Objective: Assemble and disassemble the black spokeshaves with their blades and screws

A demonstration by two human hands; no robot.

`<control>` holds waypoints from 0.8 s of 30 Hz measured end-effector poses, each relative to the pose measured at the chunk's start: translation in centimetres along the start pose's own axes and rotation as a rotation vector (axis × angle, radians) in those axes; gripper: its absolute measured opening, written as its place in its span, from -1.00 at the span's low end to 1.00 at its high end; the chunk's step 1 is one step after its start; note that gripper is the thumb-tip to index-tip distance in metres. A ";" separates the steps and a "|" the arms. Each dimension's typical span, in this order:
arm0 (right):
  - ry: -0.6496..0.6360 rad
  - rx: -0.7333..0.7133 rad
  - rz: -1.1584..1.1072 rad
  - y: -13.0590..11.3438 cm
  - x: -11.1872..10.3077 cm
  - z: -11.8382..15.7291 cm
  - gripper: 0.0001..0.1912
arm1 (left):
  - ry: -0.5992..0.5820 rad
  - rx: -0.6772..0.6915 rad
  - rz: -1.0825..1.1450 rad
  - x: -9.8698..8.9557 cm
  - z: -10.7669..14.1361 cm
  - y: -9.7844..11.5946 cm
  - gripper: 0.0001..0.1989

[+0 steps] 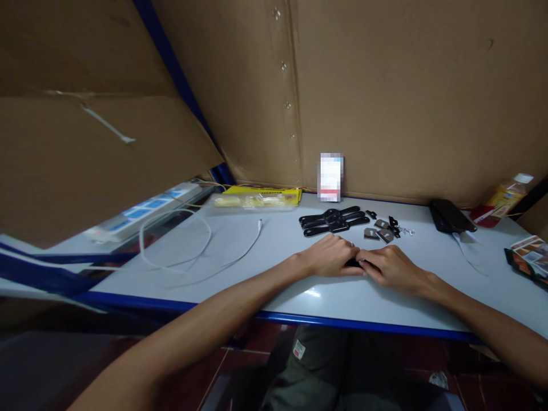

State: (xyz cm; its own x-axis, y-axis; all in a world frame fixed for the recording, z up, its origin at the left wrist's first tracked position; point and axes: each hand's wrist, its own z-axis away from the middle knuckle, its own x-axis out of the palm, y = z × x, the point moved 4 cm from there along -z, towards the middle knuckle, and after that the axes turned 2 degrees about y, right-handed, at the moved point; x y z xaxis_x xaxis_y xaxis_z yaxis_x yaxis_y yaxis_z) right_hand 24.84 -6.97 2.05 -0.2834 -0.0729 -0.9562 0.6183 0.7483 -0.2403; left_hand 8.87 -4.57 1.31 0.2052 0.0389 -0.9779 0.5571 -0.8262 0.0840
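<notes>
My left hand and my right hand meet over the table near its front edge. Their fingers close round a small black part, mostly covered, so its exact kind cannot be made out. Just beyond lies a pile of long black flat pieces with slotted ends. To the right of the pile are several grey metal plates with cut-outs, small black pieces and a few little silver screws.
A phone leans against the cardboard wall. A clear bag, a white cable and a power strip lie to the left. Another dark phone, a bottle and a colourful packet are at the right.
</notes>
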 end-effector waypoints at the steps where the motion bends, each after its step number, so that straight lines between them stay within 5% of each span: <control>1: -0.012 -0.016 0.001 0.0 0.0 0.0 -0.70 | -0.001 -0.005 -0.004 0.0 0.0 0.0 -0.47; 13: -0.031 -0.028 0.010 -0.1 -0.3 0.0 -0.68 | -0.015 -0.004 0.001 0.1 0.0 -0.1 -0.46; 24: 0.092 -0.019 0.105 0.1 0.0 0.1 -0.72 | -0.017 0.013 -0.030 0.1 0.0 0.0 -0.36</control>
State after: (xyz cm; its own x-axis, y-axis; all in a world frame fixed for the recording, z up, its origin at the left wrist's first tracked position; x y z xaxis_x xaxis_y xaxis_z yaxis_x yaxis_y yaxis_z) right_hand 24.95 -6.92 2.02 -0.2844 0.0668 -0.9564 0.6344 0.7611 -0.1355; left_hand 8.89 -4.51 1.23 0.1748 0.0544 -0.9831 0.5523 -0.8320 0.0521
